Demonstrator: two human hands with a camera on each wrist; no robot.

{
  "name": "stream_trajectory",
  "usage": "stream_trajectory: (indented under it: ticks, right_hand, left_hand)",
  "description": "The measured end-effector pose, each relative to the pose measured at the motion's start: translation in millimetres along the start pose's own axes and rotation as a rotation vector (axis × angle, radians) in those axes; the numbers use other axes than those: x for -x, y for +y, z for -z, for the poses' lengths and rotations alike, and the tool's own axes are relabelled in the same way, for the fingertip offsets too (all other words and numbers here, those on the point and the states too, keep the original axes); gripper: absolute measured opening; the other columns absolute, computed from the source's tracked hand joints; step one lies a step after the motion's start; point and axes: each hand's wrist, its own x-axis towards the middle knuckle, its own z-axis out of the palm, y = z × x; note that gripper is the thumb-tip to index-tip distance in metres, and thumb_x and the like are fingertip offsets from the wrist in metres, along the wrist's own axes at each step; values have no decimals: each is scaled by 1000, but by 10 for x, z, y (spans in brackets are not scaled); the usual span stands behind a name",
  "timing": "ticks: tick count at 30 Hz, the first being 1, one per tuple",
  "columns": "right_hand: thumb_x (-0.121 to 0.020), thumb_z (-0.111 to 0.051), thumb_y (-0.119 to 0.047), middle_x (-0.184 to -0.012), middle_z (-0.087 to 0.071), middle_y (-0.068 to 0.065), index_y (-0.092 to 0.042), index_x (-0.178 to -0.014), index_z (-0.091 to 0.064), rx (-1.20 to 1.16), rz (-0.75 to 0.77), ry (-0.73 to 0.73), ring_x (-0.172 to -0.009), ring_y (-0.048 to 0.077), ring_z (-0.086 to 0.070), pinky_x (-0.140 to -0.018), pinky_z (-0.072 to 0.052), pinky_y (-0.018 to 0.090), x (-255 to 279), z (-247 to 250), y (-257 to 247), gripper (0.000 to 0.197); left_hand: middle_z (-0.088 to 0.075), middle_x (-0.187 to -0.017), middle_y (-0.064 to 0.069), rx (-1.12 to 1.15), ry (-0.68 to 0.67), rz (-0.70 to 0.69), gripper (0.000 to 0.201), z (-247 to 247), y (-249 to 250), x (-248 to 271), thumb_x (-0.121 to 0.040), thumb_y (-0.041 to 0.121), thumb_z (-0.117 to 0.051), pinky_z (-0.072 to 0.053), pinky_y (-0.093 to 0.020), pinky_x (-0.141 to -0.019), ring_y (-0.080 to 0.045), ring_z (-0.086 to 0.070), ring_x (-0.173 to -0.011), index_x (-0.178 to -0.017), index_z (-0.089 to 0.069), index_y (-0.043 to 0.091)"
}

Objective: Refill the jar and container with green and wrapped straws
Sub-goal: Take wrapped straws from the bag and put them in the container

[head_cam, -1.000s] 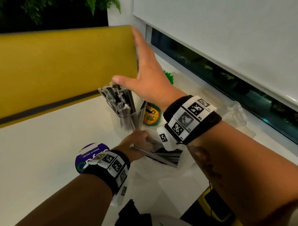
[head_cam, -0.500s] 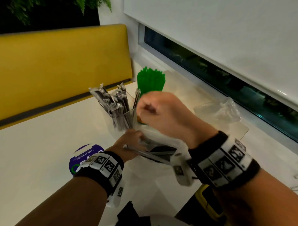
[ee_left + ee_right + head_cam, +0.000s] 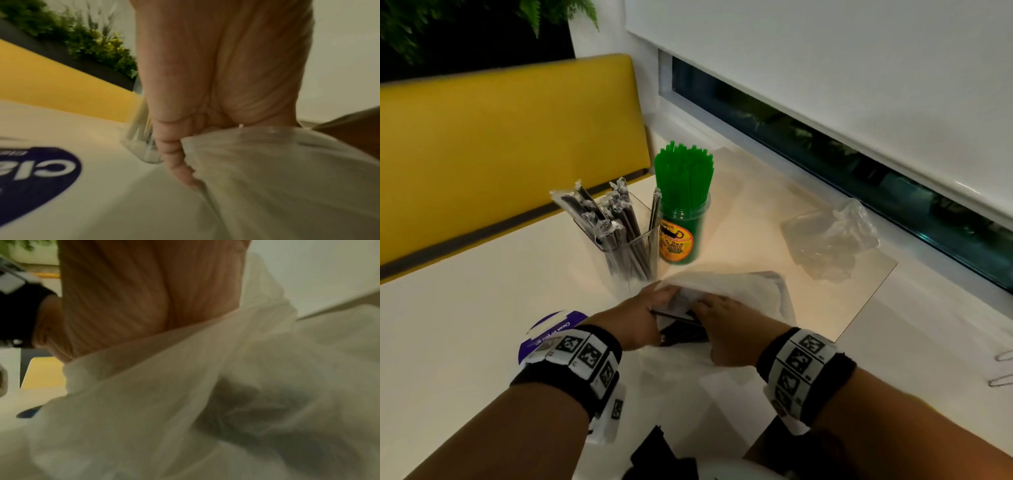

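A clear container [image 3: 631, 246] holds several wrapped dark straws. Just right of it stands a green jar [image 3: 681, 236] packed with green straws [image 3: 683, 171]. In front lies a white translucent plastic bag [image 3: 739, 286] with dark wrapped straws [image 3: 681, 337] showing at its mouth. My left hand [image 3: 640, 318] grips the bag's left edge, thumb curled over the plastic bag [image 3: 267, 178]. My right hand [image 3: 722, 325] reaches into the bag's mouth. Its fingers are hidden under the plastic bag [image 3: 185, 386], and dark straws [image 3: 257, 410] show through.
A crumpled clear plastic bag [image 3: 828, 240] lies at the right near the window sill. A round purple sticker [image 3: 544, 334] is on the white table beside my left wrist. A yellow bench back [image 3: 510, 137] runs behind. A black object [image 3: 661, 459] sits at the near edge.
My right hand has come down from above the container, past the green jar, and gone into the bag's mouth. The left hand stayed on the bag's edge.
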Motion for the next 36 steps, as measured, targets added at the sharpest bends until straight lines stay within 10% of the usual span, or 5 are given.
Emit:
stream_trajectory:
  ticks: [4, 8, 20, 27, 36]
  right_hand:
    - [-81, -66, -29, -136, -52, 2, -18, -136, -47, -60, -22, 149, -124, 26, -52, -104, -45, 36, -72, -130, -40, 60]
    - [-75, -69, -28, -113, -61, -3, -22, -111, -57, -179, -114, 198, -104, 23, -60, -86, -54, 35, -119, -137, -4, 38]
    - [-78, -70, -37, -107, -63, -1, -24, -110, -66, -31, 34, 21, -100, 24, -59, -88, -53, 36, -138, -63, 95, 34]
    - [-77, -72, -18, -106, -66, 6, -17, -111, -60, -266, 10, -19, -98, 25, -59, -86, -46, 29, -82, 264, 126, 36]
    - [-76, -78, -6, -81, -68, -6, -15, -89, -70, -1078, 29, 236, -79, 9, -64, -81, -51, 27, 127, 722, 240, 18]
  left_hand:
    - [-70, -106, 6, 214, -10, 75, 81, 60, -11, 43, -71, -18, -55, -50, -17, -65, -10, -66, -87, -129, -51, 39]
    - [-72, -111, -3, 229, -6, 112, 76, 98, 1, 13, -71, -16, -56, -53, -28, -75, -24, -68, -100, -129, -53, 34]
    - [-64, -125, 8, 182, -27, 96, 93, 86, 25, 4, -65, 7, -87, -50, -34, -102, -12, -61, -115, -143, -41, 31]
    - [-66, -124, 1, 308, -55, 121, 88, 79, -122, 57, -51, 17, -80, -51, -48, -101, -24, -61, -119, -122, -51, 60]
    - [-32, -149, 4, -28, -17, 42, 86, 80, 23, 184, -84, 2, -70, -29, -17, -102, -15, -38, -132, -152, -27, 33]
